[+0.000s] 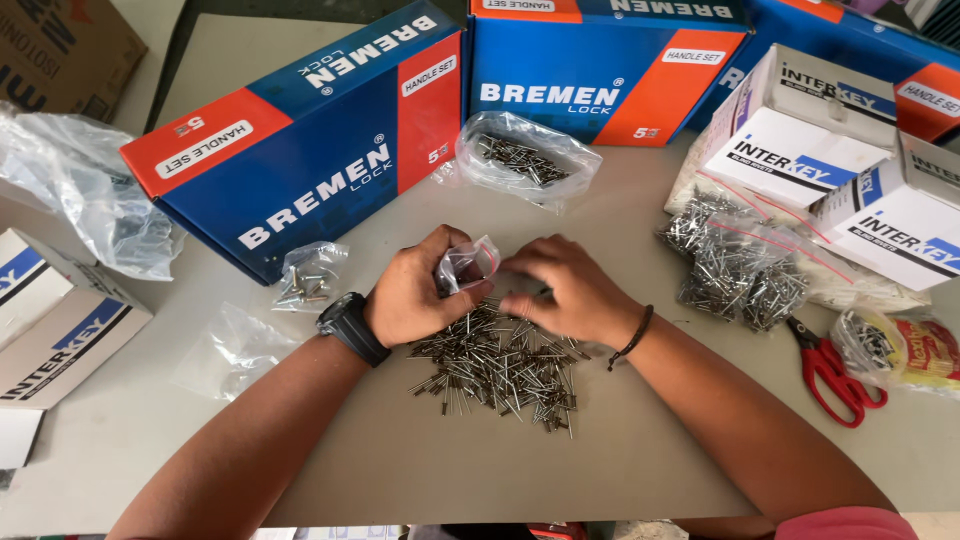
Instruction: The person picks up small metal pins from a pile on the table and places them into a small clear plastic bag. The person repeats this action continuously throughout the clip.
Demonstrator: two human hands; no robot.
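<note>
Two hands, one small bag, rivet pile

Two blue-and-orange boxes across the top. Open bag of rivets just below them. White cartons upper right, bagged rivets beneath. Red scissors at right edge. Crumpled plastic at left.

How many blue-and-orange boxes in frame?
4. One blue-and-orange box lies angled at upper left, one at top centre, one is partly cut off at top right, and one shows only a corner at the right edge. More may lie out of frame.
</note>
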